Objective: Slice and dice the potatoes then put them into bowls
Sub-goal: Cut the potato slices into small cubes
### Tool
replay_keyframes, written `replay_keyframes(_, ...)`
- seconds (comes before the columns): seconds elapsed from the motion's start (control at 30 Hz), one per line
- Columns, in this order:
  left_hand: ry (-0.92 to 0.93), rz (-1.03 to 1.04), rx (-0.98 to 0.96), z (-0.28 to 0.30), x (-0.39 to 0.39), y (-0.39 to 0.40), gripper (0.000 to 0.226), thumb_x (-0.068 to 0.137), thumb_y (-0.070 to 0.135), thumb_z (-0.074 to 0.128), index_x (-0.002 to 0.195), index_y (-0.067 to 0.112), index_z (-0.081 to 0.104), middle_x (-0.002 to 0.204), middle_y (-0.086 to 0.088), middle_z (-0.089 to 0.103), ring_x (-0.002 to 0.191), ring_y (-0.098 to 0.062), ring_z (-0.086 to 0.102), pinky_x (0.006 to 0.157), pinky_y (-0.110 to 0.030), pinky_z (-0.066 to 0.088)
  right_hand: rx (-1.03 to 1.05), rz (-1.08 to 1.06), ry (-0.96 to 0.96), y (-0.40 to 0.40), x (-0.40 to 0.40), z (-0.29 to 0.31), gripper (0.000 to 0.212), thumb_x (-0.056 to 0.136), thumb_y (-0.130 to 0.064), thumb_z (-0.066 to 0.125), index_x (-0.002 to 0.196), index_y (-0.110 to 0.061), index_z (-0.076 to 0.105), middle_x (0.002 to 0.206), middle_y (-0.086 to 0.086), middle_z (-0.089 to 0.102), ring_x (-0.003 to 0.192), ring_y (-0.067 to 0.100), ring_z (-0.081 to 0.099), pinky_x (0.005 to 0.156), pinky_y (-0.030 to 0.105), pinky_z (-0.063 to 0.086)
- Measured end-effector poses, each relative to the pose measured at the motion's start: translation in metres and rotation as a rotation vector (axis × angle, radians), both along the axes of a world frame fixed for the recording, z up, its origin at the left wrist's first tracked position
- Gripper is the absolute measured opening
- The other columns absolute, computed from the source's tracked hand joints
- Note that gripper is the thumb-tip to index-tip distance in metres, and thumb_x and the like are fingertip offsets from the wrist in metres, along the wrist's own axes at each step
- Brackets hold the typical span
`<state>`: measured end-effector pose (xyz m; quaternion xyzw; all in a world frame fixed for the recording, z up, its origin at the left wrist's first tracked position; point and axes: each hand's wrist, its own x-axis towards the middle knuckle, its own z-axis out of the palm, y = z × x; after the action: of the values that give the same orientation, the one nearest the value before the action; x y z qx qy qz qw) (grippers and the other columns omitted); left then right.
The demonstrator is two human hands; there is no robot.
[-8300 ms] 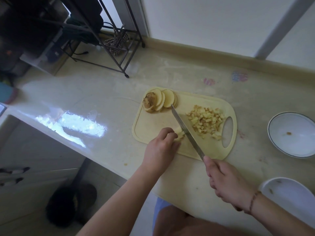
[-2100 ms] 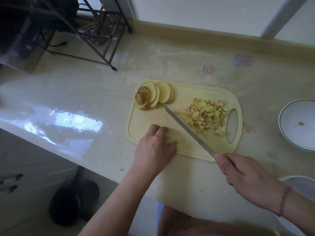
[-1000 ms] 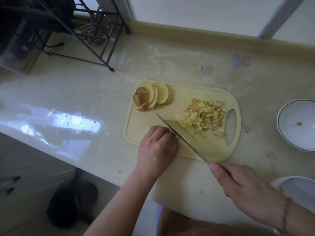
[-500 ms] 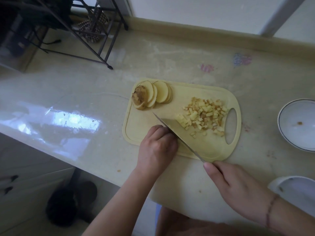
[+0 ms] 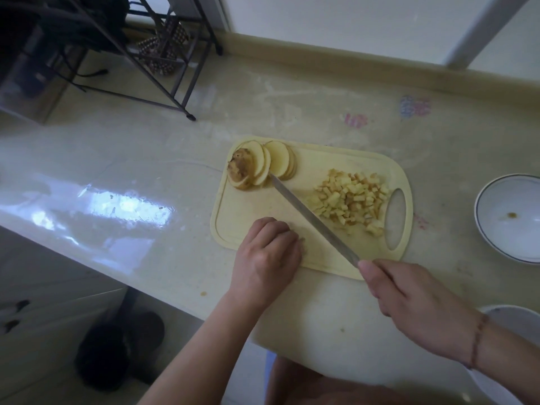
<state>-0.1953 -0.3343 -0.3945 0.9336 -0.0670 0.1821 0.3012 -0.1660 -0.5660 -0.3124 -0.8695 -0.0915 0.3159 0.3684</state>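
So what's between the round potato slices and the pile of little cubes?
In the head view, bare cutting board separates the potato slices from the diced potato. The knife, held by the right hand, slants across that gap.

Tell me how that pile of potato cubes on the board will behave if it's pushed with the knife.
The potato cubes are many small loose pieces, so they will probably scatter rather than slide as one. Some may drop through the cutting board's handle hole right beside them. The flat-sided pieces seem unlikely to roll far.
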Motion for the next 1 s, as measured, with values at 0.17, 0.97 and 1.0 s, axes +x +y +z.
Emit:
replay_keyframes(0.17, -0.029, -0.020, 0.021, -0.003, -0.002, 0.003, 0.004, 0.085, 0.000, 0.076, 0.081, 0.000, 0.074, 0.089, -0.010, 0.070, 0.086, -0.031, 0.065, 0.076, -0.038, 0.055, -0.004, 0.061, -0.017, 0.003, -0.013, 0.002, 0.070, 0.080, -0.076, 0.021, 0.061, -0.013, 0.045, 0.063, 0.009, 0.058, 0.052, 0.015, 0.052, 0.058, 0.031, 0.042)
replay_keyframes(0.97, -0.031, -0.003, -0.002, -0.008, 0.000, 0.000, 0.008, 0.089, 0.003, 0.072, 0.081, 0.001, 0.075, 0.086, -0.008, 0.069, 0.084, -0.026, 0.064, 0.081, -0.036, 0.055, -0.016, 0.014, 0.043, 0.003, 0.007, -0.005, 0.078, 0.076, -0.079, 0.018, 0.064, -0.009, 0.048, 0.051, 0.001, 0.047, 0.047, 0.010, 0.044, 0.056, 0.032, 0.042)
replay_keyframes(1.0, -0.031, 0.003, -0.012, -0.007, -0.001, 0.001, 0.007, 0.088, 0.003, 0.073, 0.082, 0.001, 0.075, 0.086, -0.008, 0.069, 0.085, -0.027, 0.065, 0.081, -0.035, 0.055, -0.018, 0.023, 0.045, 0.004, 0.006, -0.004, 0.078, 0.076, -0.080, 0.018, 0.064, -0.008, 0.048, 0.051, 0.001, 0.047, 0.047, 0.009, 0.044, 0.057, 0.033, 0.043)
